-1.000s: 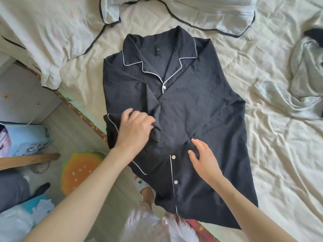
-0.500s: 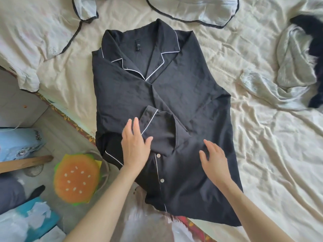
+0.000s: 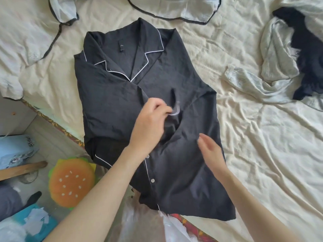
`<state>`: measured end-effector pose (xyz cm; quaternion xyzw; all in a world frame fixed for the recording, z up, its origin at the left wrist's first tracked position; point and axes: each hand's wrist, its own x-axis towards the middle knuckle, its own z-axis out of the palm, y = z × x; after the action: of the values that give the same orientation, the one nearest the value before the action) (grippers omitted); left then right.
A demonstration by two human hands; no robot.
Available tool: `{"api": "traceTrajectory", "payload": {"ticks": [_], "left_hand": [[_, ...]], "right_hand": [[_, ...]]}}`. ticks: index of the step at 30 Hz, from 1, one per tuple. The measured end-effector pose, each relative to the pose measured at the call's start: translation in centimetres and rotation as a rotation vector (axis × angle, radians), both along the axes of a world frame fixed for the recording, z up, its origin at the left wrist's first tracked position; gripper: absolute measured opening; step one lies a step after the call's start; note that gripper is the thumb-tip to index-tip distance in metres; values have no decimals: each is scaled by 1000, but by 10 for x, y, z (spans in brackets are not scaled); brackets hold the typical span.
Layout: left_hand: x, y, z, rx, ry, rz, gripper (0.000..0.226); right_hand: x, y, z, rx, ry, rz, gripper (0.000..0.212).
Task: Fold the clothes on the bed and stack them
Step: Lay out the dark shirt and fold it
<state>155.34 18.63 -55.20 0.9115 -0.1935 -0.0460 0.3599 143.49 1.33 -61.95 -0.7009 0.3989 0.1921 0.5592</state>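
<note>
A black pyjama shirt [image 3: 122,95] with white piping lies face up on the cream bed sheet [image 3: 262,154], collar at the far end. Its sides are folded inward and its hem hangs over the bed's near edge. My left hand [image 3: 150,123] is over the shirt's middle and pinches the piped cuff of the folded sleeve, which is blurred. To the right and nearer, my right hand [image 3: 209,151] hovers flat over the shirt with straight fingers, holding nothing.
A pale garment with dark trim [image 3: 173,9] lies beyond the collar. More pale cloth [image 3: 21,49] covers the bed's left corner. A grey-green garment [image 3: 272,55] and a black one [image 3: 307,55] lie crumpled at the right. A burger-shaped cushion [image 3: 71,180] sits on the floor.
My left hand moved from lying flat beside the sleeve cuff to pinching the cuff and carrying it right across the shirt's middle. My right hand stayed hovering near the lower right.
</note>
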Motion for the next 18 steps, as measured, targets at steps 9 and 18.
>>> {"api": "traceTrajectory", "payload": {"ticks": [9,18], "left_hand": [[-51,-61,-18,170,-13,-423,64],[-90,3,-72,628,293,-254,43]], "right_hand": [[-10,-74,28,353,-194,-523,59],[-16,-47,4,-375,30,410,83]]}}
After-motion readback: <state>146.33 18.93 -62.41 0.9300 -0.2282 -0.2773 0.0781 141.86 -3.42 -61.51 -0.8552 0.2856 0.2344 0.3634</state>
